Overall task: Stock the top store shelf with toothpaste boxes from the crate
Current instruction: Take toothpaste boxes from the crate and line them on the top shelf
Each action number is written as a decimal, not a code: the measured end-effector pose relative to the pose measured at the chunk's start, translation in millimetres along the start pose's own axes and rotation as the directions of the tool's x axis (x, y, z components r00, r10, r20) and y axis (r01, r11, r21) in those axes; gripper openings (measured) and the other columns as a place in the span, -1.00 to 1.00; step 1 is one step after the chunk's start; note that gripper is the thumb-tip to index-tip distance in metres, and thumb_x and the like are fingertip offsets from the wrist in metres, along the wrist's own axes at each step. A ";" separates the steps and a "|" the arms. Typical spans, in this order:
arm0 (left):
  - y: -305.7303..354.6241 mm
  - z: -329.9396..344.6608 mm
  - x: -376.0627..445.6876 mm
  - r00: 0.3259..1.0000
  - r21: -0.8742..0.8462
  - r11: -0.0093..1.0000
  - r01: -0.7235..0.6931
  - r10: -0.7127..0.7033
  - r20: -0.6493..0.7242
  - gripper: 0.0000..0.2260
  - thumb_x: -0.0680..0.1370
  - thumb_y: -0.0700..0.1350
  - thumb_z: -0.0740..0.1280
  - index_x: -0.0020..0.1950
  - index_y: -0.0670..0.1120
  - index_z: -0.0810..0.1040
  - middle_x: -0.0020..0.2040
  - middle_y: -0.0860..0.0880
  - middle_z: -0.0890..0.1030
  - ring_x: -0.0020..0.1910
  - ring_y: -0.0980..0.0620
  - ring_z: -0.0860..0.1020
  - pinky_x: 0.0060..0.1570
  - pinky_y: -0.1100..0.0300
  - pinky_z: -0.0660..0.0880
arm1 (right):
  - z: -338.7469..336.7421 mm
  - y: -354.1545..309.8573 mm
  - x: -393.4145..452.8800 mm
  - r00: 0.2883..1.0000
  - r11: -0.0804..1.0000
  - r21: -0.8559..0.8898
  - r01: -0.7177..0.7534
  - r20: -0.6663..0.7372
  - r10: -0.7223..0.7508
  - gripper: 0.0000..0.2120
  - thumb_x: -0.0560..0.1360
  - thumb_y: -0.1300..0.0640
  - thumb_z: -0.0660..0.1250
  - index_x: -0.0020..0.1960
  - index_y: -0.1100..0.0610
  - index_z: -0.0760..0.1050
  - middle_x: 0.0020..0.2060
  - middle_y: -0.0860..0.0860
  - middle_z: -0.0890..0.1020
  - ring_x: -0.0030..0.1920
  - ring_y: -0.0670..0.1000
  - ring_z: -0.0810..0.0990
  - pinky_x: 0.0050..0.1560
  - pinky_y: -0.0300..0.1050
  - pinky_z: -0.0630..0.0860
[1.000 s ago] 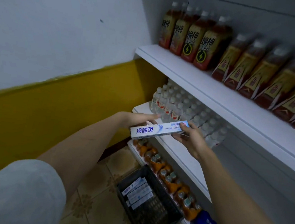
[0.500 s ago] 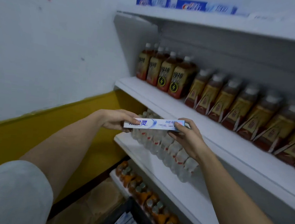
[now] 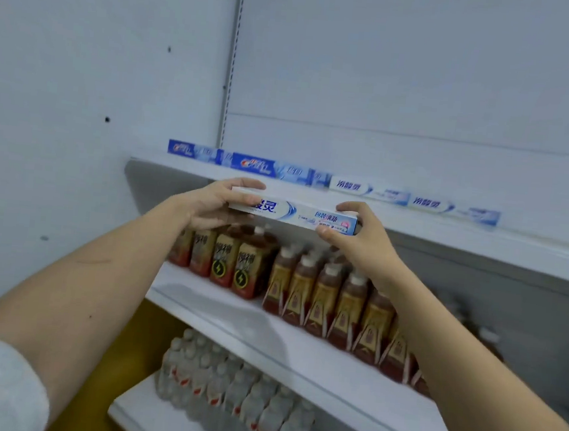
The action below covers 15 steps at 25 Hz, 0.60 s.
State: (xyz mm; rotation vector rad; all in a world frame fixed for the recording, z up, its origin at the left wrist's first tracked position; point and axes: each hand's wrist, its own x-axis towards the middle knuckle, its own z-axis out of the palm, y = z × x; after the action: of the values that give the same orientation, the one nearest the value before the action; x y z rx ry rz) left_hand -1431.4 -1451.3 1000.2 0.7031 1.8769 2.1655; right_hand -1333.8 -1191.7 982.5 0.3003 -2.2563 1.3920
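At the top shelf's (image 3: 480, 237) front edge, the left hand (image 3: 208, 205) grips one end of a white toothpaste box (image 3: 297, 213), held level; the right hand (image 3: 360, 235) pinches the other end. Boxed toothpaste (image 3: 330, 181) lines the shelf behind.

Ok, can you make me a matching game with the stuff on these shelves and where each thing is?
Things:
1. white toothpaste box
2. blue toothpaste boxes
3. brown tea bottles
4. clear water bottles

Places:
A. lowest shelf in view
B. held in both hands
C. left end of the top shelf
D. middle shelf

Pairs: 1-B, 2-C, 3-D, 4-A
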 end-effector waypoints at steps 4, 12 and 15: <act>44.1 43.7 25.7 0.994 -0.041 0.994 -0.103 0.105 0.043 -0.66 0.37 -0.25 0.41 0.14 -0.06 0.55 -0.06 -0.09 0.67 -0.13 0.04 0.67 -0.19 0.23 0.62 | -53.3 -26.6 10.3 0.994 0.988 -0.154 0.026 -0.101 -0.041 -0.47 0.43 -0.08 0.49 0.31 0.01 0.39 -0.01 -0.09 0.52 -0.25 0.01 0.60 -0.29 -0.08 0.65; 41.1 131.8 78.6 0.986 0.036 0.992 -0.120 0.115 0.120 -0.49 0.43 -0.48 0.39 0.36 -0.21 0.46 0.21 -0.27 0.54 0.07 -0.15 0.63 0.05 0.08 0.61 | -152.2 -11.9 13.4 0.965 0.910 -0.415 -0.003 -0.240 -0.107 -0.45 0.38 -0.05 0.53 0.29 0.08 0.46 0.14 0.02 0.51 -0.01 -0.02 0.53 -0.01 -0.15 0.45; 46.3 171.2 100.5 0.975 0.178 0.963 -0.202 0.182 0.124 -0.44 0.45 -0.41 0.44 0.42 -0.20 0.39 0.21 -0.22 0.56 0.01 -0.13 0.66 0.00 0.10 0.63 | -194.6 -14.6 18.6 0.951 0.857 -0.515 -0.030 -0.278 -0.134 -0.46 0.37 0.01 0.55 0.28 0.11 0.48 0.17 0.04 0.49 0.02 -0.03 0.48 -0.02 -0.21 0.35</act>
State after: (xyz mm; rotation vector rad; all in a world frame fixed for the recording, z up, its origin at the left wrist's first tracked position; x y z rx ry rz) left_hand -1431.2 -1264.8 1082.4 1.0582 2.0537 2.0261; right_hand -1290.4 -1025.1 1076.2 -0.0349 -2.2291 0.6951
